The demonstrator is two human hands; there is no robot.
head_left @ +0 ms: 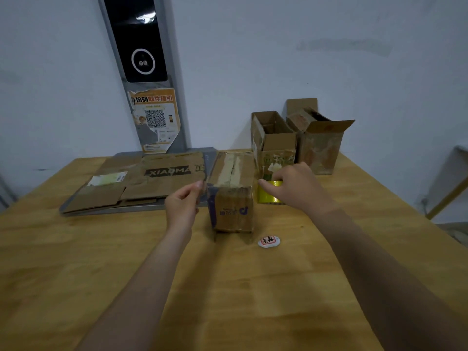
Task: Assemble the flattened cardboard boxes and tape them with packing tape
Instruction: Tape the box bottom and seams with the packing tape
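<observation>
A small assembled cardboard box (231,196) stands upright near the middle of the wooden surface (228,287), its top flaps closed and crossed by strips of pale tape along the seam. Its near face carries blue printing and a blue band down the left edge.

The left hand (183,202) is just beside the box's left side, fingers curled with thumb and forefinger pinched together near the top corner; whether it grips a strip of tape or only touches the box cannot be told through the blur. The right hand (295,188) is at the box's right side, forefinger stretched toward the upper right corner and the other fingers bent over a shiny yellow tape roll (268,196) that sits against the box; it appears to be closed on the roll.

Close in front of the box, to the right, a small white oval tag (269,241) with red and black characters lies flat on the surface.

Behind the box and the right hand stand two more cardboard boxes with open tops: a narrow one (274,140) with its flaps up, and a worn one (319,145) further right with one flap jutting outward.

To the left, flattened cardboard boxes (141,181) lie in a stack on a grey tray (111,211); the top sheet shows black lettering.

At the back, a grey and black panel (141,59) leans against the white wall (304,59), with a torn orange QR-code notice (155,120) stuck to its lower part.
</observation>
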